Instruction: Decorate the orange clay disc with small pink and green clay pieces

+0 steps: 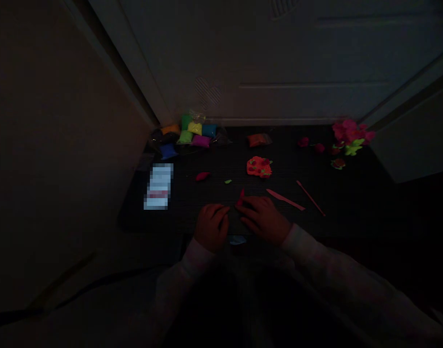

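The scene is very dark. My left hand (211, 225) and my right hand (264, 218) rest close together at the near edge of a dark table (351, 203), fingers curled. A small red piece of clay (240, 197) sticks up between their fingertips; my right hand's fingers touch it. Just beyond lie a red clay blob (202, 176) and a tiny green bit (227, 181). A red clay shape with green spots (259, 166) sits further back.
Two pink modelling tools (285, 199) (310, 197) lie right of my hands. Several coloured clay packets (191, 134) are piled at the back left, an orange packet (258, 139) mid-back, pink clay flowers (351, 135) back right. A white card (158, 186) lies left. A door stands behind.
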Action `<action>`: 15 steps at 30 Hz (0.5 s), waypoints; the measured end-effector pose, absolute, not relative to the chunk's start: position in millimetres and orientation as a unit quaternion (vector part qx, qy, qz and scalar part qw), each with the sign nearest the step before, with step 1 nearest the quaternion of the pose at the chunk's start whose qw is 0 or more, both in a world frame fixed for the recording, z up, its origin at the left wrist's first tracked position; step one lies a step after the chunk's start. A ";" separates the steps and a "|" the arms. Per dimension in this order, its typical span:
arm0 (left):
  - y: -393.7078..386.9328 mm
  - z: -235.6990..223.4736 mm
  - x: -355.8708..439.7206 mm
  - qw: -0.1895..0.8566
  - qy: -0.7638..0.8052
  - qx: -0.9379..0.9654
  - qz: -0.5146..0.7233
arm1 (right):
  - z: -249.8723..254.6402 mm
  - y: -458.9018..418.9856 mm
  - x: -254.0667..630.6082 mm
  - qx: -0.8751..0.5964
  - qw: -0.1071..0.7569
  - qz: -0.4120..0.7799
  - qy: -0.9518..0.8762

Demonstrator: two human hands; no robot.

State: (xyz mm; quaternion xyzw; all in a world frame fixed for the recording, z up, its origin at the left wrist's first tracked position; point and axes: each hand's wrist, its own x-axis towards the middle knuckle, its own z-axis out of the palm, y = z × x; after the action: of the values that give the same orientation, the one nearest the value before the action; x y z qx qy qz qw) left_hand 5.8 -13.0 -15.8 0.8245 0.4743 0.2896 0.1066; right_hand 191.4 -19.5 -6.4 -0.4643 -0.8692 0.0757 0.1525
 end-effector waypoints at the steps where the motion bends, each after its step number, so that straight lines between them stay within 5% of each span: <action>1: -11.3 -13.2 6.9 0.107 0.473 0.828 0.281 | -6.5 -19.2 191.9 -0.463 0.154 0.075 -0.870; 15: 16.1 -3.3 19.9 0.115 0.431 0.880 0.163 | -3.4 -21.3 195.5 -0.463 0.165 0.058 -0.869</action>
State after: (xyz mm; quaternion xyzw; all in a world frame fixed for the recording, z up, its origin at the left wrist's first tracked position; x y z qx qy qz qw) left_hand 19.9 16.1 -3.3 0.8802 0.4306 0.1634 0.1147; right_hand 195.5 -21.3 -3.4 -0.4632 -0.8688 0.0578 0.1652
